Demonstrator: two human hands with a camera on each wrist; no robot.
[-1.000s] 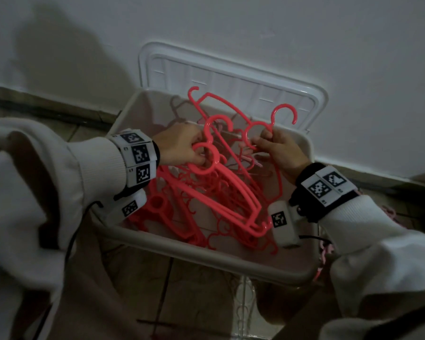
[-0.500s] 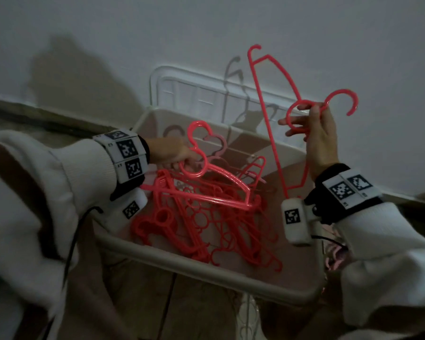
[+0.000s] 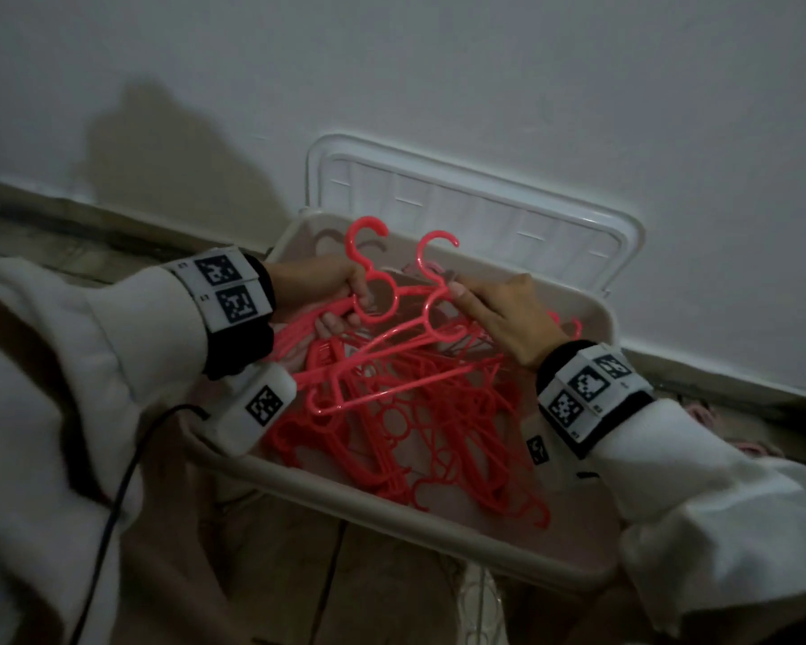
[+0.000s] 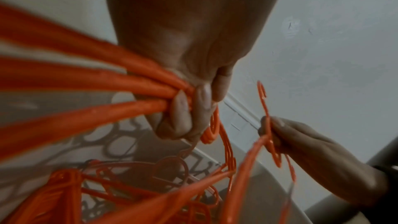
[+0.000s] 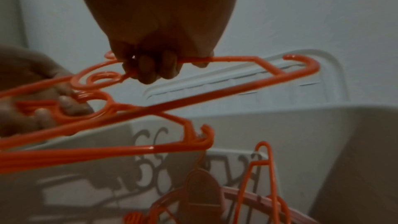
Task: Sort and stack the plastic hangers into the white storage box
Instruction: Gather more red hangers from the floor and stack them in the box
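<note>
The white storage box (image 3: 392,500) sits on the floor against the wall, with several red plastic hangers (image 3: 415,435) piled loosely inside. My left hand (image 3: 357,295) grips a bundle of hangers (image 4: 86,83) at their necks over the box's far left, fingers curled round them (image 4: 189,108). My right hand (image 3: 466,295) holds a single red hanger (image 5: 215,88) near its neck, fingers curled over its bar (image 5: 155,67). Its hook (image 3: 438,244) stands up just right of the bundle's hook (image 3: 366,235). The two hands are close together above the pile.
The box's white lid (image 3: 485,211) leans upright on the wall behind the box. A black cable (image 3: 112,505) hangs from my left wrist. Pale pink things (image 3: 706,414) lie on the floor right of the box. My knees are below the box's near rim.
Half a second ago my right hand held its hanger high against the wall. It has come down next to the left hand's bundle, which has risen slightly.
</note>
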